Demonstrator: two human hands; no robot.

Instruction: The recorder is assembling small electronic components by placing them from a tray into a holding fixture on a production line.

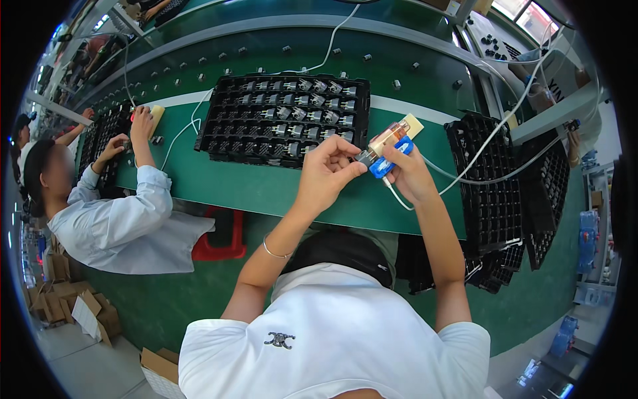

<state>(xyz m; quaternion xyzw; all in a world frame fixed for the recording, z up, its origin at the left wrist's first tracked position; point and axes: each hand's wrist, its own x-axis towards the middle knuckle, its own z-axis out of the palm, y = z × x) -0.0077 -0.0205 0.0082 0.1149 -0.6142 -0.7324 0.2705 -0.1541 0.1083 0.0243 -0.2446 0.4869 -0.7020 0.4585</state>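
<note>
My left hand (pixel 327 171) is closed, pinching a small grey plug (pixel 364 157) between thumb and fingers. The plug's pins point at a cream block (pixel 415 125) with copper-coloured metal parts on it; whether they touch, I cannot tell. A blue hand-held device (pixel 391 158) sits in the grip of my right hand (pixel 412 174), right beside the plug and against the block. From its lower end runs a white cord (pixel 397 197). Just beyond my left hand lies a black compartment tray (pixel 232 146), holding rows of similar grey plugs in several of its pockets.
Small plugs (pixel 397 84) stand spaced along the green surface behind the tray. Stacked black trays (pixel 485 186) rise at the right. At the left, a co-worker (pixel 119 213) handles parts beside another black tray (pixel 100 139). A red stool (pixel 222 236) is under the table.
</note>
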